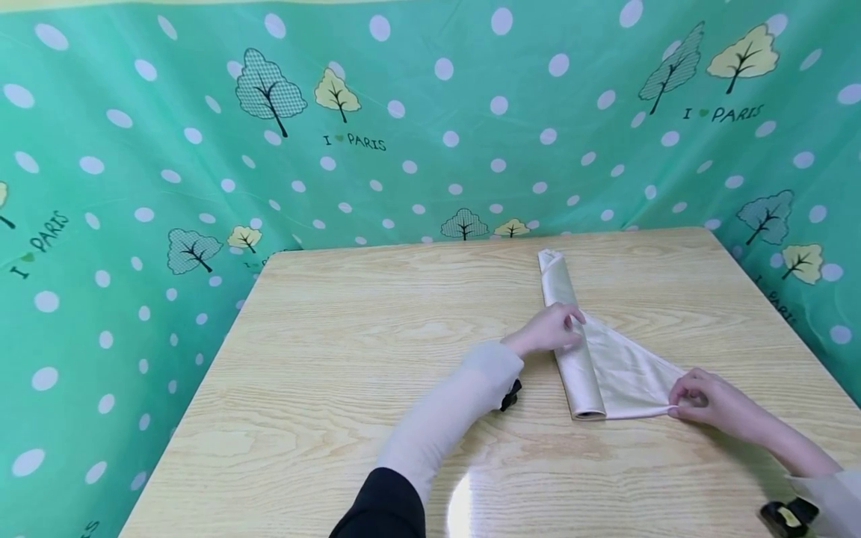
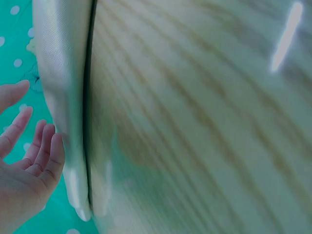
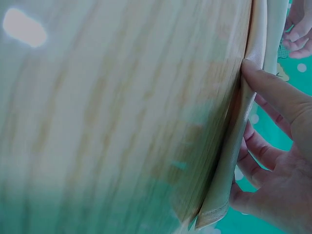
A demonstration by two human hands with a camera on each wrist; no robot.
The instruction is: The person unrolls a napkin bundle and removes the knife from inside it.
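Observation:
A cream, slightly shiny cloth (image 1: 628, 373) lies on the right half of the table, partly wound into a long roll (image 1: 580, 381). From the roll, a flat flap tapers to the right. My left hand (image 1: 548, 329) is at the middle of the roll, fingertips touching its top; the left wrist view shows the fingers (image 2: 43, 151) loosely bent beside the rolled cloth (image 2: 63, 63), not wrapped round it. At the flap's near right corner, my right hand (image 1: 720, 403) pinches the edge. The right wrist view shows the thumb pressed on the cloth's edge, other fingers behind.
The pale wood-grain table (image 1: 336, 336) extends left and in front of the cloth. A green dotted curtain (image 1: 403, 149) with printed trees hangs behind and at both sides. Black wrist devices sit under the left sleeve (image 1: 444, 407) and beside the right cuff (image 1: 830, 497).

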